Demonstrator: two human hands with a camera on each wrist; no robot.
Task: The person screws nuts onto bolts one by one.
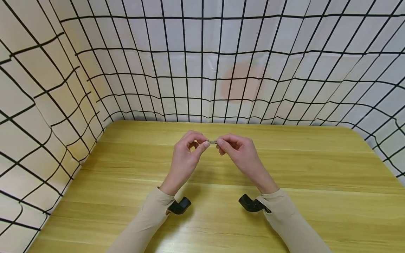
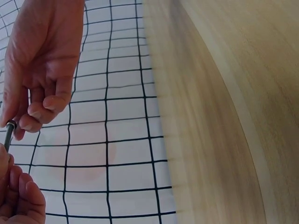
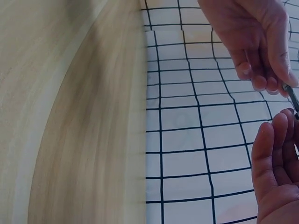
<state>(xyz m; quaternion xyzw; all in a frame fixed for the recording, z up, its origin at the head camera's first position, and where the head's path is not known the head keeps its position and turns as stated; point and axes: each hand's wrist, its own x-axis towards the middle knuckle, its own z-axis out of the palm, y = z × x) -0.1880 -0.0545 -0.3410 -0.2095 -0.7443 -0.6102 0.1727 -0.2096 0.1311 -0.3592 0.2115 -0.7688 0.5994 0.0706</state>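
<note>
A thin grey metal bolt (image 1: 213, 142) is held level above the table between both hands. My left hand (image 1: 185, 154) pinches one end between thumb and forefinger, and my right hand (image 1: 242, 153) pinches the other end. In the right wrist view the bolt (image 3: 293, 98) shows threads along its shank. The left wrist view shows a small round collar on the bolt (image 2: 9, 135), close to the right hand (image 2: 44, 60); whether it is a head or a nut I cannot tell. The fingertips hide both ends.
A wooden table (image 1: 126, 196) lies beneath the hands. White sheeting with black netting (image 1: 193, 63) rises behind it and along both sides. Black curved wrist mounts (image 1: 179, 205) stick out from the beige sleeves (image 1: 142, 218).
</note>
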